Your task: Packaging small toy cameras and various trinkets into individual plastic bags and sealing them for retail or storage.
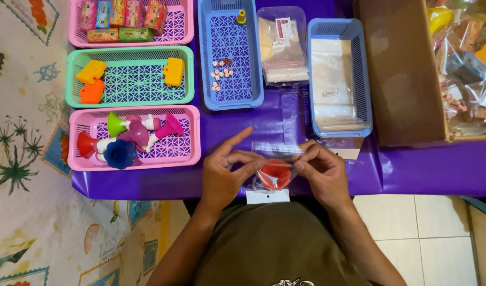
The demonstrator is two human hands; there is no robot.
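Clear bag (277, 159) – red toy (275, 173) inside, blurred | left hand (224, 175), right hand (322, 172) both pinching bag | forearms cut off

A red toy (275, 175) sits in a clear bag (277, 159) above the purple cloth (428, 169), near pink (134, 137), green (129, 77) and blue baskets (229, 53).

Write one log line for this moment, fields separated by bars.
both hands: left hand, right hand hold clear bag | contents: red toy | surface: purple table
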